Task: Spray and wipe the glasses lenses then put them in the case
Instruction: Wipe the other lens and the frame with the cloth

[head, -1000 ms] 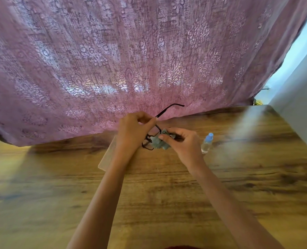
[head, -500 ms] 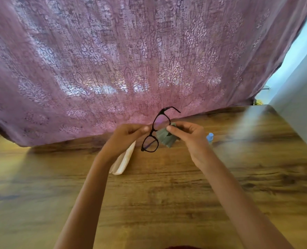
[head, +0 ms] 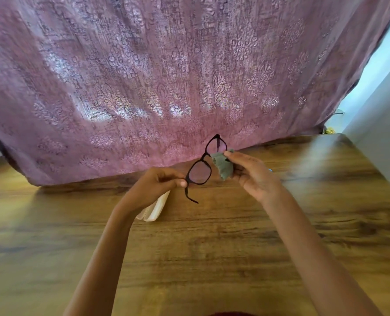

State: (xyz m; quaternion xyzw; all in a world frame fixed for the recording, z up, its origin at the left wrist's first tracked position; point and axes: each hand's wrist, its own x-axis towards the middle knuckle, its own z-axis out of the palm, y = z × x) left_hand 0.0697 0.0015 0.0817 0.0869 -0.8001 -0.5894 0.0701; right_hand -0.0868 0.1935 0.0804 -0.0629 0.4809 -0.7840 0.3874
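Black-framed glasses [head: 208,164] are held up in the air above the table, tilted with one lens higher than the other. My left hand [head: 157,185] pinches the frame at the lower lens's hinge, and that temple hangs down. My right hand [head: 255,176] grips a small grey-green cloth [head: 223,165] that touches the frame beside the upper lens. A cream glasses case [head: 154,209] lies on the table, mostly hidden under my left wrist. Only a blue sliver of the spray bottle [head: 270,170] shows behind my right hand.
A wooden table [head: 212,247] fills the lower half of the view. A purple patterned curtain [head: 166,76] hangs over its far edge. A pale wall [head: 383,133] stands close on the right side.
Both hands lifted the glasses up and away from the table. The frame turned so the lenses face me, and the cloth moved off the lens to the frame's side.
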